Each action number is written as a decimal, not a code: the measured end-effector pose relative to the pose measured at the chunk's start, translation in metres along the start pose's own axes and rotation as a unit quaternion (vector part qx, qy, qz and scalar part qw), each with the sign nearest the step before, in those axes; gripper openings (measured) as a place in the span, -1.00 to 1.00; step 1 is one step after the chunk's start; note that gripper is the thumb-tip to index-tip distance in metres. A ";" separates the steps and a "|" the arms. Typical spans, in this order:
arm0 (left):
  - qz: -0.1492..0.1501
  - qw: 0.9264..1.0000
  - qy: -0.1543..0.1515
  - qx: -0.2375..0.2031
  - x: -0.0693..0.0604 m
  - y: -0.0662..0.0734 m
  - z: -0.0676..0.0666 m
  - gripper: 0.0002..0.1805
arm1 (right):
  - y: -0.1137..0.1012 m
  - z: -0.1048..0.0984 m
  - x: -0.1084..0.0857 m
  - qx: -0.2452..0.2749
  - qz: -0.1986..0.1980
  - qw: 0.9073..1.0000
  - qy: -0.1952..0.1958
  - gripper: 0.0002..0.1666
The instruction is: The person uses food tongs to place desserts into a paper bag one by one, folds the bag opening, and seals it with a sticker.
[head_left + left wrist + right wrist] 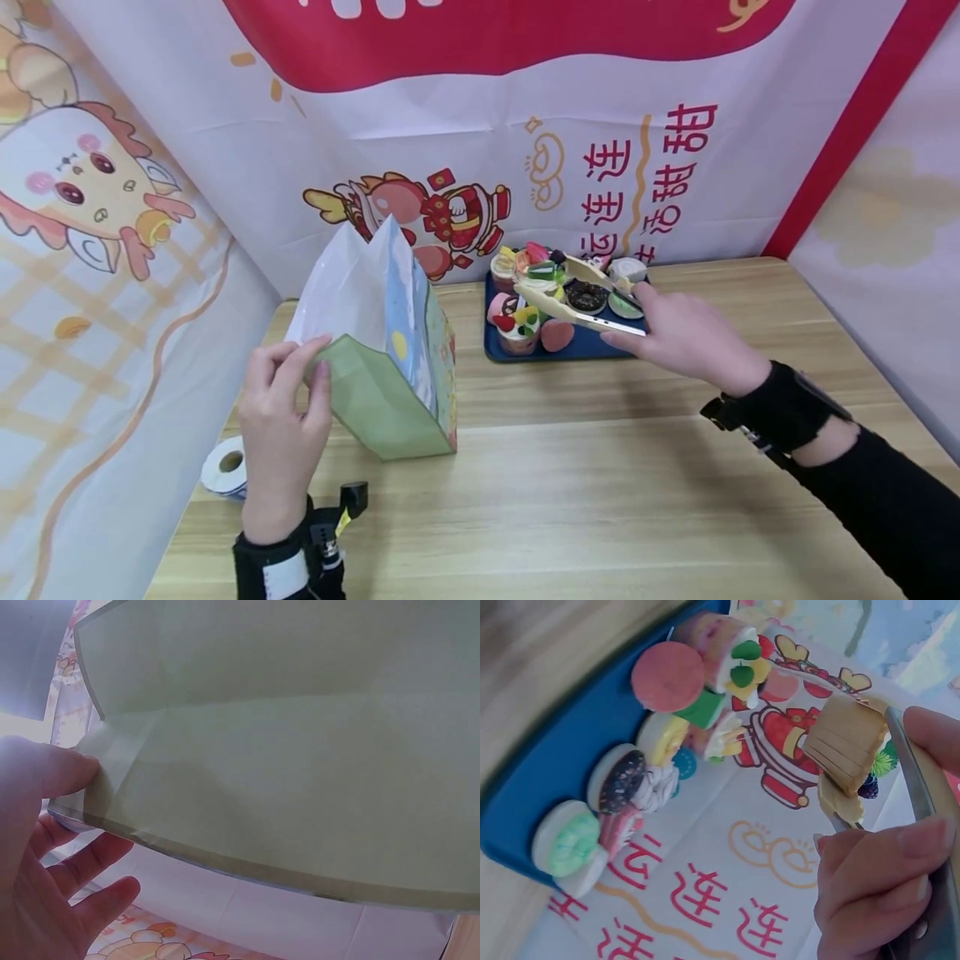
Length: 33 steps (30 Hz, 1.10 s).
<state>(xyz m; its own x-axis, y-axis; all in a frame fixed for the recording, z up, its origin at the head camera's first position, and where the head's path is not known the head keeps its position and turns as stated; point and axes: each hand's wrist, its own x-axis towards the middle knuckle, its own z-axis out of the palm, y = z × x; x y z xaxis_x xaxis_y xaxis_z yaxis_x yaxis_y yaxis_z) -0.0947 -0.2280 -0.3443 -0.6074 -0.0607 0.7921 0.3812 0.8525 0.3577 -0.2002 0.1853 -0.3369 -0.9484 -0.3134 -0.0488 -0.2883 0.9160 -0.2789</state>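
Observation:
My left hand (281, 417) pinches the top edge of a paper bag (390, 400) between thumb and fingers. The bag is green on the near side, with printed blue and floral sides, and its mouth gapes upward. In the left wrist view the thumb presses on the bag's pale panel (262, 795). My right hand (693, 337) grips a pair of tongs (581, 317) with pale tips and metal handles. Between the tips is a toy cake slice (847, 742), tan-sided with green and dark berry toppings. It hangs above the toy desserts; its far side is hidden.
A dark blue tray (517, 358) against the back wall cloth bears several toy desserts, among them a dark chocolate donut (586, 296), a fruit-topped cup (519, 333) and a pink disc (557, 335). A white roll (221, 471) stands at the wooden table's left edge.

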 end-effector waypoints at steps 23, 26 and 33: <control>0.015 1.000 0.009 -0.015 0.001 -0.002 0.002 -0.68 | -0.030 -0.023 0.026 0.029 -0.048 0.998 0.021 0.03; 0.015 1.000 0.008 -0.016 0.001 -0.002 0.002 -0.68 | -0.036 -0.028 0.025 0.022 -0.051 0.998 0.021 0.00; 0.014 1.000 0.003 -0.008 0.000 -0.003 0.002 -0.68 | -0.048 -0.037 0.025 0.024 -0.056 0.998 0.016 -0.09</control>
<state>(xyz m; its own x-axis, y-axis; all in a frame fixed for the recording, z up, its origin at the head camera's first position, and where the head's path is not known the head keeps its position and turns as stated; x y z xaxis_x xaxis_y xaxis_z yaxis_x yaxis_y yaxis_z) -0.0974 -0.2293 -0.3464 -0.5925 -0.0401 0.8046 0.4093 0.8452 0.3436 -0.2150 0.1423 -0.2893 -0.9145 -0.4044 0.0147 -0.3866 0.8625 -0.3264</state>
